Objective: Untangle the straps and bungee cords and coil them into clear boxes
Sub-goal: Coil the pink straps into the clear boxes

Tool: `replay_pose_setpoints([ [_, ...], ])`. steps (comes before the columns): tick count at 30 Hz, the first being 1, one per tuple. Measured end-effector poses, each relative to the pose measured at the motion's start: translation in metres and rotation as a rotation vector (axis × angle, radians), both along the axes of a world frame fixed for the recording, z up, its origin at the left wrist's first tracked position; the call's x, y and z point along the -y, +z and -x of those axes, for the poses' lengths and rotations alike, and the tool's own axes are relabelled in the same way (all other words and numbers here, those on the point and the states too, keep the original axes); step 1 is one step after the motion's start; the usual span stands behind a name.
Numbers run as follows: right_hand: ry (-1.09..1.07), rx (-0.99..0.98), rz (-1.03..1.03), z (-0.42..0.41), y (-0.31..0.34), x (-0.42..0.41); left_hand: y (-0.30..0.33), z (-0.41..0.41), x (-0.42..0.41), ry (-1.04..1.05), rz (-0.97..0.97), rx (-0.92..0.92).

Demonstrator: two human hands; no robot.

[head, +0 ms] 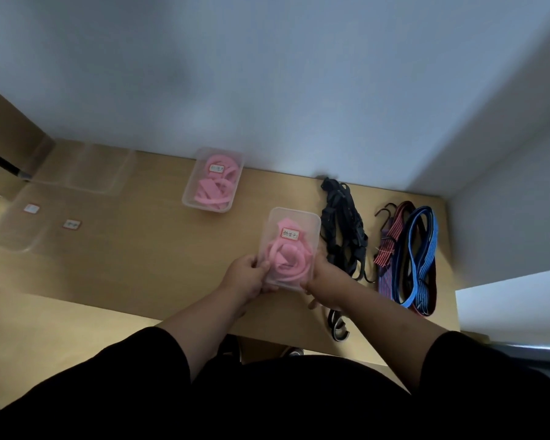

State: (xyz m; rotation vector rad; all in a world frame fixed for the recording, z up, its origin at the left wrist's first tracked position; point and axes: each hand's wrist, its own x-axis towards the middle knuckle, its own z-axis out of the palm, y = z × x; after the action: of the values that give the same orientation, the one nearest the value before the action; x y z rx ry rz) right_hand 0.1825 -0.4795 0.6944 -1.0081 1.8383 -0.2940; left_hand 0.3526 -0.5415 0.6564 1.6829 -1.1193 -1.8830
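Fingers (255, 261) of the left hand (248, 276) are curled around the near-left corner of a clear box (288, 247) with a red-edged label (290, 234), and the right hand (323, 277) grips the near-right corner the same way, so both hands have the box pinched between them just below the middle of the frame. Inside it is a coiled pink strap (285, 260), loosely looped and looking like it sits fairly high in the box. My guess is that's the risk here: if the strap springs back up or the box tips while it's held only by its near end, the coil could pop out and need redoing. A second clear box (213, 179) with more pink strap sits farther back toward upper center on the desk (134, 249), well apart. Right beside the held box, to the right, lies a black bungee bundle (343, 227), then a red striped cord (391, 242) and a blue striped cord (421, 255), all still loose, hooks and all. Those sit close enough that a hook could snag a wrist. At the left of the frame are some clear lids or empty boxes (61, 198), too blurry to tell which.
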Motion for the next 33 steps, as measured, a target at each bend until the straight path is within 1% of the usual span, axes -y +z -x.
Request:
replay_pose_setpoints([
  [2,0.015,0.009,0.014,0.000,-0.003,-0.002,0.001,-0.002,-0.002,0.042,0.042,-0.001],
  [5,0.009,0.104,0.007,-0.004,0.000,-0.004,0.001,-0.002,-0.004,0.046,0.101,0.072],
  [7,0.043,0.068,0.034,-0.003,-0.001,-0.004,-0.001,-0.003,-0.004,0.050,0.107,0.102],
  [9,0.055,0.033,0.046,0.000,-0.004,-0.005,-0.002,-0.004,-0.003,0.074,0.092,0.090],
  [12,-0.036,0.098,0.049,0.001,-0.010,-0.006,-0.004,-0.005,-0.002,0.099,0.041,0.090],
  [14,-0.055,0.066,0.104,0.002,-0.011,-0.005,-0.003,-0.006,0.002,0.092,0.002,0.112],
  [16,-0.060,-0.026,0.242,0.004,-0.011,-0.005,0.003,-0.009,0.009,0.043,0.009,0.163],
  [18,-0.014,-0.136,0.302,0.003,-0.012,-0.006,0.012,-0.009,0.018,-0.073,0.138,0.295],
  [20,0.041,-0.235,0.295,0.002,-0.013,-0.006,0.025,-0.006,0.024,-0.255,0.283,0.438],
  [22,0.033,-0.244,0.332,0.002,-0.013,-0.003,0.031,-0.003,0.029,-0.435,0.373,0.575],
  [24,-0.049,-0.199,0.379,0.004,-0.012,0.000,0.029,-0.003,0.033,-0.525,0.437,0.672],
  [25,-0.113,-0.170,0.387,0.005,-0.012,0.001,0.028,-0.003,0.034,-0.530,0.439,0.679],
  [27,-0.220,-0.130,0.369,0.007,-0.012,0.002,0.026,-0.002,0.035,-0.508,0.381,0.640],
  [29,-0.258,-0.102,0.352,0.008,-0.013,0.003,0.025,-0.001,0.037,-0.503,0.317,0.614],
  [33,-0.292,-0.065,0.339,0.011,-0.016,0.006,0.025,-0.001,0.043,-0.519,0.254,0.587],
])
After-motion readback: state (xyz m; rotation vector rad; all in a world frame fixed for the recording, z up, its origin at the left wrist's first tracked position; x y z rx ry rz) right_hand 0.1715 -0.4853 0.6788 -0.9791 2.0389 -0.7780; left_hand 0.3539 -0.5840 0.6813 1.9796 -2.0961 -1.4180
